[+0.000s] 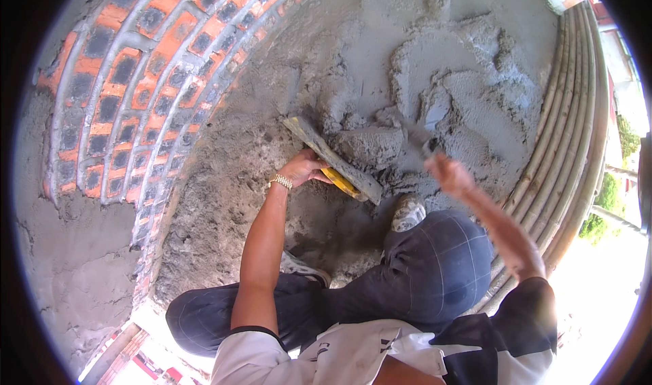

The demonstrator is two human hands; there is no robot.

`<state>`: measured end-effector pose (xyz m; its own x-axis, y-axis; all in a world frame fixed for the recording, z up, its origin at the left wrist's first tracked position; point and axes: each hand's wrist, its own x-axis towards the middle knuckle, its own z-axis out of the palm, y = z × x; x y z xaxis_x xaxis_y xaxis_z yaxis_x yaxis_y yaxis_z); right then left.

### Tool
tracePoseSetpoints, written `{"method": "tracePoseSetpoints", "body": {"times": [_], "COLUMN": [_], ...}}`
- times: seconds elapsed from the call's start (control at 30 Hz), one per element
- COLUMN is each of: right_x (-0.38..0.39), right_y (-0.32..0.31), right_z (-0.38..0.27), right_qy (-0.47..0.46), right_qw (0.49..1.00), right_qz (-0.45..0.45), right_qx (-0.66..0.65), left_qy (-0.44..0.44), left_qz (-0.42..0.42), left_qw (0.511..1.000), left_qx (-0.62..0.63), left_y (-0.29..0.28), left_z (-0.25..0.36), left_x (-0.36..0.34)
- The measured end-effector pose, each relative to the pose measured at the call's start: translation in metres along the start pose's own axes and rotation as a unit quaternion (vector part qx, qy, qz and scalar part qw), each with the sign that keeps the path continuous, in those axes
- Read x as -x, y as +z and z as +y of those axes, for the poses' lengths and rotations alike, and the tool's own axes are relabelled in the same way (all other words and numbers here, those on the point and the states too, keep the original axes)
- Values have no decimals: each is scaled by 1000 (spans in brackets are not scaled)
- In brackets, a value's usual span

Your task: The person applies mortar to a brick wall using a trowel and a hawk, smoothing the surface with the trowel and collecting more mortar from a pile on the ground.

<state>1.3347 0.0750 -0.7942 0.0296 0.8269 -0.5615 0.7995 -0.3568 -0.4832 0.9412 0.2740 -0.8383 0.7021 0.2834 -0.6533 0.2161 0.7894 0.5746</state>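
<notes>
My left hand [303, 168] is closed on the yellow handle of a plastering float [307, 132]. The float's long flat board is smeared with mortar and tilted on edge, its face toward the wet heap. In my right hand [449, 174], slightly blurred by motion, is the handle of a trowel [415, 134]. The trowel's blade is down at the grey mortar [468, 106], and its outline is hard to make out. A thick lump of mortar [370, 146] sits against the float's board, between the two tools.
On the left curves a brick wall [129, 93], its lower part covered with grey plaster [75, 269]. Several bamboo poles [567, 120] run along the right edge. My shoe [408, 214] stands at the near edge of the mortar, below my bent knee. Rough, crumbly ground [210, 202] lies beside the wall.
</notes>
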Motion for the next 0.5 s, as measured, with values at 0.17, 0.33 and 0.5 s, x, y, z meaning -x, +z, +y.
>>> {"method": "tracePoseSetpoints", "body": {"times": [0.17, 0.33, 0.5], "right_x": [2, 14, 30], "right_y": [50, 6, -114], "right_z": [-103, -115, -158], "right_qy": [-53, -55, -187], "right_qw": [993, 994, 976], "right_qz": [38, 18, 78], "right_qx": [-101, -91, 77], "left_qy": [3, 70, 204], "left_qz": [3, -24, -17], "left_qw": [999, 996, 974], "left_qx": [32, 58, 93], "left_y": [-9, 17, 27], "left_z": [-25, -40, 8], "left_x": [1, -5, -13]}}
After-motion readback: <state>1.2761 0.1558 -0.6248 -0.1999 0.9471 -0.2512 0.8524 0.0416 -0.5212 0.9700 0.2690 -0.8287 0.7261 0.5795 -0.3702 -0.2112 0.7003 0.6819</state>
